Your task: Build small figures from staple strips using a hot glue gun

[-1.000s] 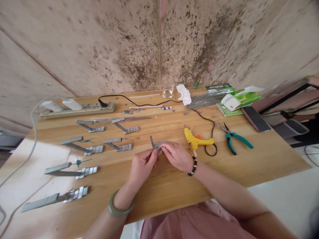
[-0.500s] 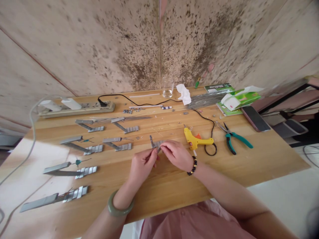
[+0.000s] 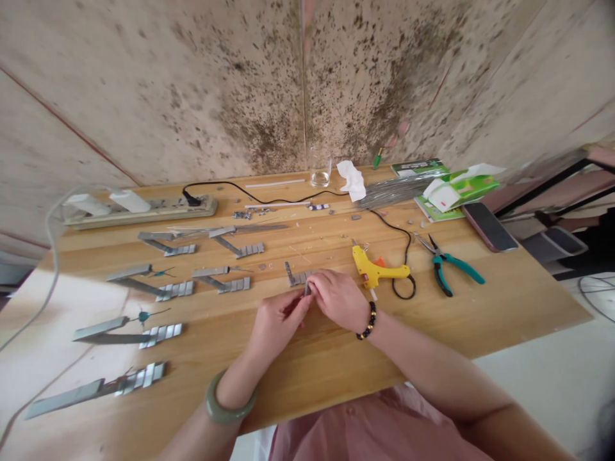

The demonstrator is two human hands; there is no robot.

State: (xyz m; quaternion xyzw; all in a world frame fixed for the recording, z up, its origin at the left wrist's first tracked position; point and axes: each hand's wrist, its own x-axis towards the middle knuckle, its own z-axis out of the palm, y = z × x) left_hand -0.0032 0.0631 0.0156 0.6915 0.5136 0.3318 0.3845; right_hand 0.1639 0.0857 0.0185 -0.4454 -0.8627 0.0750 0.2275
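Note:
My left hand (image 3: 278, 320) and my right hand (image 3: 337, 298) meet over the middle of the table, fingertips pinched together. Between them is a small grey strip (image 3: 307, 290), mostly covered by the fingers; its exact kind is too small to make out. Just beyond the fingers lies a grey segmented piece (image 3: 298, 278) with a short upright part, partly hidden by my right hand. To the right of my right hand rests a yellow hot glue gun (image 3: 377, 269) with an orange trigger.
Several grey jointed pieces (image 3: 161, 335) lie in rows at the left. Behind them sits a power strip (image 3: 168, 211). Teal-handled pliers (image 3: 451, 259), a phone (image 3: 490, 226), a tissue pack (image 3: 461, 190), a wire bundle (image 3: 398, 189) and a glass (image 3: 320, 174) stand right and back.
The grey strip between my fingertips has turned more upright, and my right fingers have closed further over it. The view has shifted slightly; the table things lie as before.

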